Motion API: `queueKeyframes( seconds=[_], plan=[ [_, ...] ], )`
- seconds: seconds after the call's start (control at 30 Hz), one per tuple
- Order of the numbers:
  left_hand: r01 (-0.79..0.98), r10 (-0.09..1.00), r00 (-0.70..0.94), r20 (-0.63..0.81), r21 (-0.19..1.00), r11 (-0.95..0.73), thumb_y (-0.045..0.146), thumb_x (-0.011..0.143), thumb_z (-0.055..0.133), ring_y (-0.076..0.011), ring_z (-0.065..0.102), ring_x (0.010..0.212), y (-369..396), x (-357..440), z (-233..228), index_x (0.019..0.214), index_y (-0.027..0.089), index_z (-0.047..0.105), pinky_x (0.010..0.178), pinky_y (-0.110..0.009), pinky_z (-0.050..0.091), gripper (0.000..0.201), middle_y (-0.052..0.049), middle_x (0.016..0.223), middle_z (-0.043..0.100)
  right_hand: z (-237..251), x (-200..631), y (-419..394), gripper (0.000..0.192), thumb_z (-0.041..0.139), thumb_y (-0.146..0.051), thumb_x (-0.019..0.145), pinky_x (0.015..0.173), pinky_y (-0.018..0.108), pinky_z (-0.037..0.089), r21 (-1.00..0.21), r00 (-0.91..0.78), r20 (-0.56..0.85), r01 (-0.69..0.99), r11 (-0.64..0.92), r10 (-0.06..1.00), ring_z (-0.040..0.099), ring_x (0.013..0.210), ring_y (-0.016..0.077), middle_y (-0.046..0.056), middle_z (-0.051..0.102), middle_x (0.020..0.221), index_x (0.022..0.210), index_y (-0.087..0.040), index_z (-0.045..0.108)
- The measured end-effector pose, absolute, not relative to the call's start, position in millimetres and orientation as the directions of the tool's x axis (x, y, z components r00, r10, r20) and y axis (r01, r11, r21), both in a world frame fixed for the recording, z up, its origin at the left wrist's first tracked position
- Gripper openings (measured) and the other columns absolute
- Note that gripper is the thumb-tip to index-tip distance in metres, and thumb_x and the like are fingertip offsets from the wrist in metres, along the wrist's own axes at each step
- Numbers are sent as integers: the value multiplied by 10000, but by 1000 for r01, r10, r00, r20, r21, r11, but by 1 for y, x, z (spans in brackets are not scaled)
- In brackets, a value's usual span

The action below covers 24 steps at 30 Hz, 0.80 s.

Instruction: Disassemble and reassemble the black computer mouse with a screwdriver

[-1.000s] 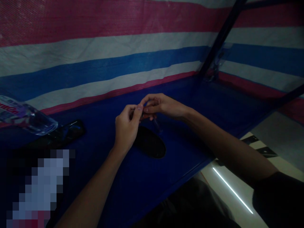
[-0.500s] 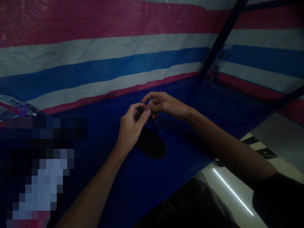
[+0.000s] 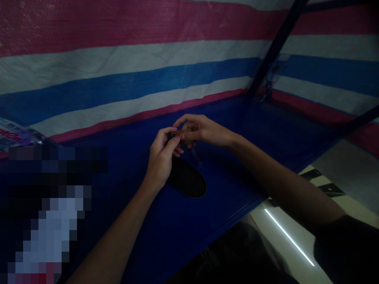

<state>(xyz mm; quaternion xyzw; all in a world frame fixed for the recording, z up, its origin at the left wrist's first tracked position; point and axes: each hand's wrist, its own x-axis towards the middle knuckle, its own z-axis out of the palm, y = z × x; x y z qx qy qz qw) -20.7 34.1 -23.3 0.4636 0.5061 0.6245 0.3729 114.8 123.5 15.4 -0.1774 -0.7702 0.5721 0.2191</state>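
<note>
Over the last second the left hand (image 3: 161, 159) has slid its thumb and fingers further onto the small dark object (image 3: 174, 135), which both hands now pinch together with the right hand (image 3: 204, 132) above the dark oval dish (image 3: 189, 183) on the blue worktop (image 3: 177, 232).

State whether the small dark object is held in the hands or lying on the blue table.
Held. Both the left hand and the right hand pinch the small dark object above the blue table.

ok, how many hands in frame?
2, both the wearer's own. Left hand and right hand meet above the blue table, pinching one small dark item between their fingertips. The pixelated patch at lower left could hide more.
</note>
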Motion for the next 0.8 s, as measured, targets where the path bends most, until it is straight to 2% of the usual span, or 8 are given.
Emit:
queueKeyframes(
  seconds=[0.17,0.3,0.4,0.5,0.7,0.8],
  plan=[
    [30,933,-278,227,973,-228,302,794,576,-107,608,551,33,-21,-24,1043,191,560,505,-234,452,272,-1,768,637,16,116,124,258,603,-118,802,516,218,452,-958,-820,129,43,285,557,561,524,78,-43,601,663,1049,-128,529],
    [70,918,-317,237,971,-227,275,829,506,-104,604,544,34,-23,-25,1020,192,587,495,-227,442,224,-4,742,636,17,115,124,244,587,-90,783,499,216,436,-958,-803,99,82,273,587,542,497,79,-39,607,657,1013,-135,519],
    [125,910,-355,214,975,-181,196,813,493,-103,597,540,36,-23,-25,990,190,607,486,-219,433,211,2,701,625,17,114,124,220,580,-82,768,500,217,426,-951,-794,87,113,287,601,543,507,86,-26,616,663,972,-134,515],
    [155,910,-374,180,979,-131,196,830,470,-105,600,546,37,-23,-25,995,187,612,485,-221,439,218,-7,727,633,15,113,125,159,574,-106,774,515,219,427,-933,-785,77,160,321,615,566,564,103,-9,619,675,918,-136,515],
    [259,881,-427,201,961,-94,294,863,495,-113,609,589,36,-25,-28,1090,188,604,523,-227,453,273,-7,742,629,8,114,127,89,567,-178,810,549,215,363,-774,-796,96,318,548,597,539,576,94,-5,623,660,880,-126,552],
    [280,872,-444,208,956,-86,304,867,498,-121,608,622,36,-27,-29,1049,185,611,548,-238,454,245,-13,755,636,9,114,125,106,568,-206,820,594,229,358,-699,-788,112,370,612,605,560,637,106,34,653,721,849,-107,593]
  ],
)
